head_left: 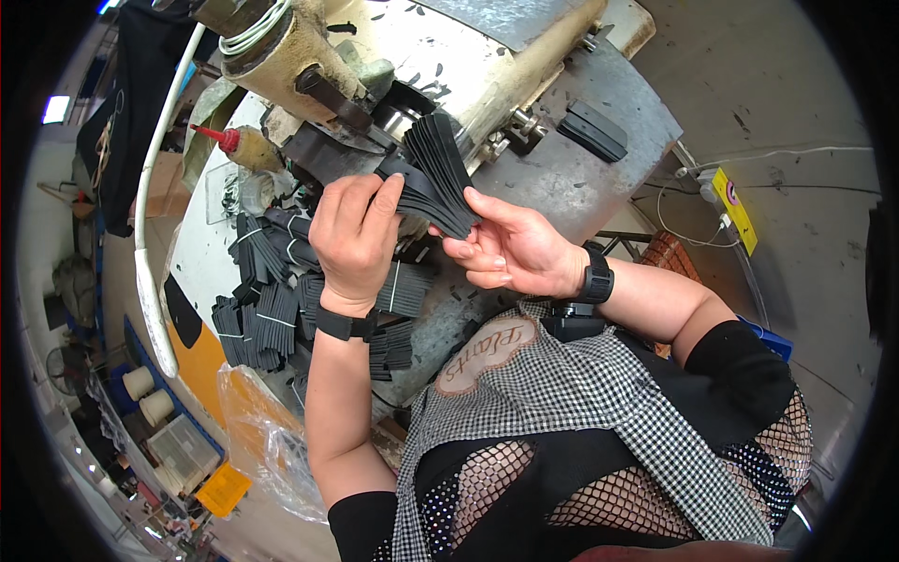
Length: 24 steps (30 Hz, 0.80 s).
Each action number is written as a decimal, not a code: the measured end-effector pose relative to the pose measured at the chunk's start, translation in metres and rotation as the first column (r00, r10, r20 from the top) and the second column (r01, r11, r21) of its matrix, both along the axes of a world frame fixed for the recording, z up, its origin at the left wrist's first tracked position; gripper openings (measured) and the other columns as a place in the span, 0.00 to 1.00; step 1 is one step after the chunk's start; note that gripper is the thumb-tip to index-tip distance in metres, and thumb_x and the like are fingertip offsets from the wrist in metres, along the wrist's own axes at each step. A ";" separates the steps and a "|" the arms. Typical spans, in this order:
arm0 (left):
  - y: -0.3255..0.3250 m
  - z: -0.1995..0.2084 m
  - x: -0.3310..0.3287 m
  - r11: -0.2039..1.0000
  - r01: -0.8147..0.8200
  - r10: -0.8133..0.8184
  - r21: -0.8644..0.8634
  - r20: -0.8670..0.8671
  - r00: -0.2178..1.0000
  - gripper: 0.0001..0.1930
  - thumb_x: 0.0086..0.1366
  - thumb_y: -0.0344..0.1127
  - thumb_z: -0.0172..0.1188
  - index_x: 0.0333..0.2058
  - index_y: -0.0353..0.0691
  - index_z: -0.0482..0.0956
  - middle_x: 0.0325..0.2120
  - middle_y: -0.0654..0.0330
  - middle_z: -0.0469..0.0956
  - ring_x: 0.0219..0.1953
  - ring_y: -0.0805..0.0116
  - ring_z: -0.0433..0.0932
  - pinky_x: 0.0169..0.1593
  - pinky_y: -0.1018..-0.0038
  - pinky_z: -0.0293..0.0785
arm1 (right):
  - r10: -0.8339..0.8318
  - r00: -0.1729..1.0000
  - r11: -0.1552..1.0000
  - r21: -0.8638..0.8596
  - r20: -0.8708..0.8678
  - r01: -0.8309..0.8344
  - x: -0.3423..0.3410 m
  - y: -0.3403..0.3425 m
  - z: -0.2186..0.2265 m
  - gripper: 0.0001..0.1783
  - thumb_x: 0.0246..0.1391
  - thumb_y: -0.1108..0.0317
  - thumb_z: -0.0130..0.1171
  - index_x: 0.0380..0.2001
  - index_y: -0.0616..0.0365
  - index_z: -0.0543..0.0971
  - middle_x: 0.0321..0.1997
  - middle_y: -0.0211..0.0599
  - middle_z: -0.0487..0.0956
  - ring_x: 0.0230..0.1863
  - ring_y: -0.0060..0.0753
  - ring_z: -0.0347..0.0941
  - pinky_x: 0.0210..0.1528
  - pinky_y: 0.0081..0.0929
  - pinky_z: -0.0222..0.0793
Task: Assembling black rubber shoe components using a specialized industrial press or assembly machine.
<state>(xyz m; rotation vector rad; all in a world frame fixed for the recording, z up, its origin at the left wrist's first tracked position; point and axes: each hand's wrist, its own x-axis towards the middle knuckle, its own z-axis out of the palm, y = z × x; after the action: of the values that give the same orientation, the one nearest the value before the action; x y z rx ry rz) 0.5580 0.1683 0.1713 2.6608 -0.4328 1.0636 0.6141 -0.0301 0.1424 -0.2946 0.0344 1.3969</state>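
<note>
The left hand (354, 234) and right hand (513, 245) both pinch a fanned stack of black strips (438, 155), just beside the machine (281, 80). Tied black bundles (275, 320) lie nearby on the table (194, 242).

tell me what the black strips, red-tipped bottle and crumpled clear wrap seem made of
Black strips: perhaps leather, faux leather or rubber, mostly matte; they fan and curve like thin flexible sheet. Red-tipped bottle: probably plastic, judging by its cloudy yellowish body and moulded-looking nozzle. Clear wrap: likely thin plastic film, glossy; it is see-through, its creases catching light.
</note>
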 end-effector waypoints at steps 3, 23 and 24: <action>-0.001 0.002 0.003 0.999 -0.039 0.039 0.009 -0.019 0.999 0.22 0.36 0.19 0.60 0.36 0.38 0.81 0.30 0.57 0.75 0.34 0.57 0.74 0.36 0.67 0.72 | -0.014 1.000 1.000 0.028 0.007 0.014 0.001 0.003 0.000 0.29 0.66 0.45 0.37 0.45 0.64 0.71 0.27 0.28 0.70 0.14 0.14 0.51 0.17 0.14 0.51; -0.001 -0.001 0.006 1.000 0.003 -0.003 -0.003 0.039 0.999 0.17 0.42 0.21 0.61 0.35 0.38 0.81 0.30 0.59 0.76 0.34 0.59 0.75 0.36 0.67 0.75 | -0.026 0.999 0.999 0.023 -0.024 0.026 0.001 -0.003 -0.001 0.28 0.66 0.46 0.38 0.46 0.63 0.71 0.29 0.30 0.71 0.15 0.15 0.52 0.18 0.15 0.52; 0.000 -0.001 0.006 1.000 0.002 -0.002 -0.003 0.039 0.999 0.17 0.42 0.21 0.61 0.35 0.38 0.81 0.30 0.59 0.76 0.34 0.59 0.75 0.36 0.67 0.75 | -0.026 0.999 0.999 0.029 -0.021 0.027 0.001 -0.002 -0.001 0.28 0.66 0.46 0.38 0.45 0.63 0.71 0.29 0.30 0.71 0.15 0.15 0.52 0.18 0.15 0.52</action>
<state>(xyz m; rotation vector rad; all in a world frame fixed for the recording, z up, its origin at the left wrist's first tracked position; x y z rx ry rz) 0.5643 0.1679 0.1701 2.6399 -0.4410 1.1157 0.6150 -0.0322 0.1417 -0.2545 0.0347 1.3731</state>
